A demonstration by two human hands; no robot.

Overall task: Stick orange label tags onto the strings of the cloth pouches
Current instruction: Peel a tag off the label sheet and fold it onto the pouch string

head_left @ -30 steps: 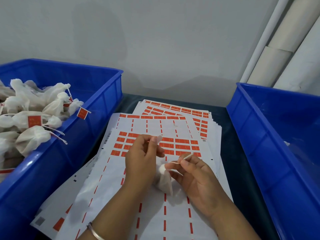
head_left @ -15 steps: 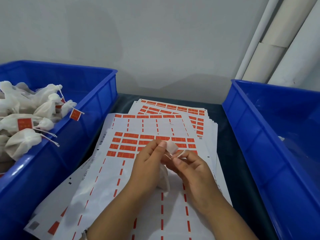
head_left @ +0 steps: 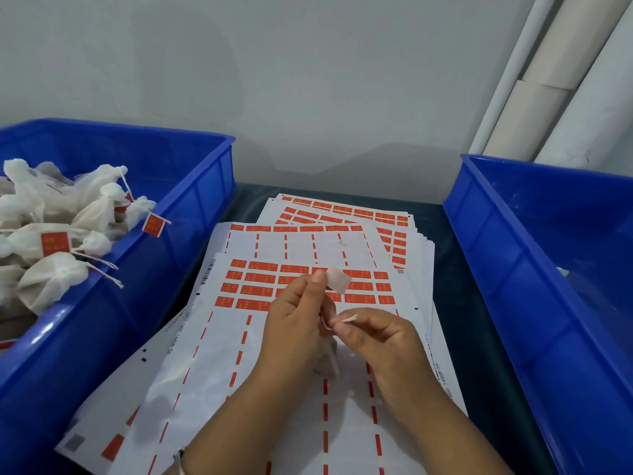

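My left hand (head_left: 293, 323) pinches a peeled label tag (head_left: 338, 280) by its edge, pale back side facing me, above the label sheets (head_left: 274, 279). My right hand (head_left: 376, 341) pinches the white string end (head_left: 348, 318) of a small cloth pouch (head_left: 328, 359). The pouch hangs between both hands and is mostly hidden by them. The tag sits a short way above the string, apart from it. Orange labels remain in rows on the top sheet.
A blue bin (head_left: 191, 214) on the left holds several white pouches (head_left: 51, 234), some with orange tags on their strings. Another blue bin (head_left: 507, 255) stands at the right. White pipes (head_left: 548, 80) run up the back right wall.
My left hand has lifted off the sheet with a peeled label. My right hand has brought the pouch string up beneath it. The camera view has shifted slightly.
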